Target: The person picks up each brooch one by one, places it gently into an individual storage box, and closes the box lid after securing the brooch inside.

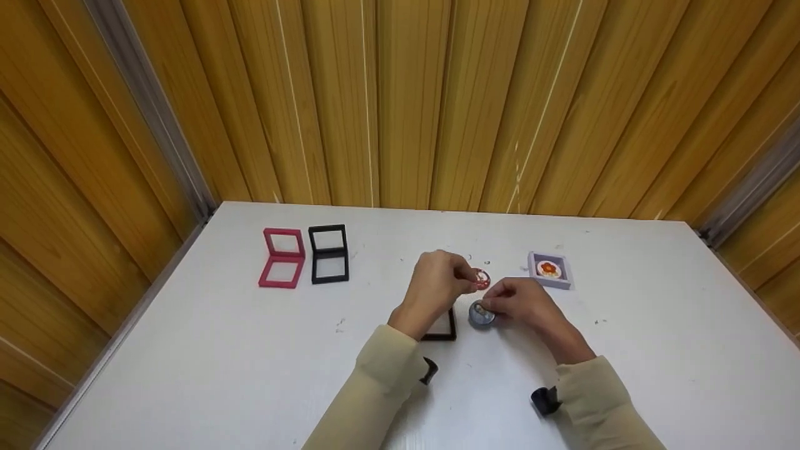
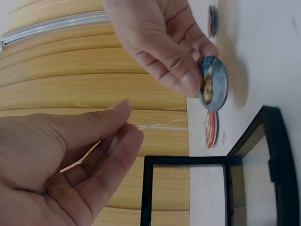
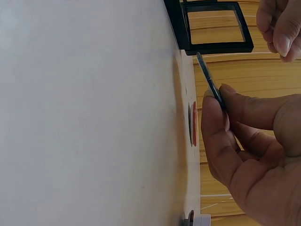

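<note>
My right hand (image 1: pixel 522 303) pinches a round blue-grey badge (image 2: pixel 214 84) with a small picture on it by its edge, between thumb and fingers. In the right wrist view the badge (image 3: pixel 210 80) shows edge-on, held above the table. My left hand (image 1: pixel 440 278) hovers to the left, its fingers loosely bent and thumb near the index finger, with nothing visible between them. An unfolded black display frame (image 2: pixel 277 165) stands below the left hand; in the head view the left arm hides much of this frame (image 1: pixel 453 328). A red patterned round badge (image 1: pixel 481 279) lies behind the hands.
At the back right a lilac box frame (image 1: pixel 565 284) has a round badge with an orange flower (image 1: pixel 549 269). Unfolded pink (image 1: pixel 279 286) and black (image 1: pixel 330 279) display frames stand at the back left. Wood-patterned panels (image 1: pixel 406 106) rise behind the white table (image 1: pixel 250 375).
</note>
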A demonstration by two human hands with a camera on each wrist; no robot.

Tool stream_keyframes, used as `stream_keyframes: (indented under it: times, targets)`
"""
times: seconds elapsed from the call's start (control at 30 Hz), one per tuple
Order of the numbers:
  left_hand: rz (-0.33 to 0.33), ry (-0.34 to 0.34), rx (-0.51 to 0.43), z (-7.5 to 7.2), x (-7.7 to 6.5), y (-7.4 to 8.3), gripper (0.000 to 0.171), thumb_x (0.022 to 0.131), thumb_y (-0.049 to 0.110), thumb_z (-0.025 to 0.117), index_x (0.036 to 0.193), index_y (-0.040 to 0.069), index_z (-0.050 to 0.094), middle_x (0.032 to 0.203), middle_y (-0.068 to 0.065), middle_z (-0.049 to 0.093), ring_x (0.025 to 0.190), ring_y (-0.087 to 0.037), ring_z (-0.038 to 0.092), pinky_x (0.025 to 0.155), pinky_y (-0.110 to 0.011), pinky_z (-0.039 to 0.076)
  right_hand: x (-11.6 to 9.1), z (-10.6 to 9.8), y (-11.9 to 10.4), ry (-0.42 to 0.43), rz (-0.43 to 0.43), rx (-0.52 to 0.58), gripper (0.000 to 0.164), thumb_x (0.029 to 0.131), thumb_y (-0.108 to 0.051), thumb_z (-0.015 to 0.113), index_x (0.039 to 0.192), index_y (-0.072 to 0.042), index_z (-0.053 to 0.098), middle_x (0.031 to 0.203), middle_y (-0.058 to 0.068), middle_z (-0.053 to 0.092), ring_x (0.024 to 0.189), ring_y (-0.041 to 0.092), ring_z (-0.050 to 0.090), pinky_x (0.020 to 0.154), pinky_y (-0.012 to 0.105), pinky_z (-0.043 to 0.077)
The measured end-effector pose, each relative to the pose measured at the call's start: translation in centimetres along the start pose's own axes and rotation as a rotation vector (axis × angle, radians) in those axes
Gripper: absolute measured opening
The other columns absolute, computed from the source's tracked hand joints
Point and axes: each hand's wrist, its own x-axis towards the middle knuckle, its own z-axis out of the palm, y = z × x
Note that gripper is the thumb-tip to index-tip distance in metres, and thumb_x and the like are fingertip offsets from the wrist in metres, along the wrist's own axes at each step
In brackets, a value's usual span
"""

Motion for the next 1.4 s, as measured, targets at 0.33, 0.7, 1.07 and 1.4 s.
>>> stream_keyframes:
  times: [0.33,0.7,1.07,1.4]
  targets:
    - [-0.022,0.042,-0.038,-2.9,0.1,-0.4,0.01,0.088,0.005,0.086,0.098,0.006,0.084,0.087,0.002,0.078,0.078,-0.008,0.068,0.07,-0.023,0.055,-0.4,0.6,-0.7,0.014,-0.049,0.09,0.009,0.092,-0.006,0.082,0.094,0.0,0.075,0.083,0.001,0.071,0.074,0.013,0.062,0.065,0.026,0.051]
    - [-0.096,-0.015,-0.02,-5.9,0.1,-1.9,0.025,0.086,0.005,0.088,0.11,0.004,0.082,0.101,-0.006,0.078,0.095,-0.019,0.068,0.083,-0.033,0.058,-0.4,1.9,-1.5,0.015,-0.056,0.094,0.006,0.093,-0.003,0.081,0.092,-0.001,0.075,0.081,-0.001,0.068,0.074,0.012,0.059,0.066,0.025,0.049]
    - [-0.217,-0.095,-0.03,-6.7,0.2,-4.1,0.031,0.084,0.002,0.089,0.114,0.004,0.081,0.105,-0.006,0.076,0.099,-0.021,0.07,0.088,-0.037,0.059,-0.4,3.0,-2.4,0.019,-0.054,0.104,0.005,0.093,-0.003,0.081,0.091,-0.004,0.076,0.085,0.001,0.071,0.076,0.014,0.061,0.068,0.027,0.052]
    - [-0.249,-0.134,-0.043,-6.3,0.4,-5.0,0.024,0.085,-0.001,0.087,0.108,0.006,0.083,0.098,-0.002,0.078,0.093,-0.018,0.073,0.092,-0.04,0.058,-0.3,3.9,-3.4,0.019,-0.035,0.145,0.007,0.092,-0.003,0.082,0.089,-0.004,0.076,0.087,0.002,0.07,0.078,0.015,0.06,0.068,0.027,0.05]
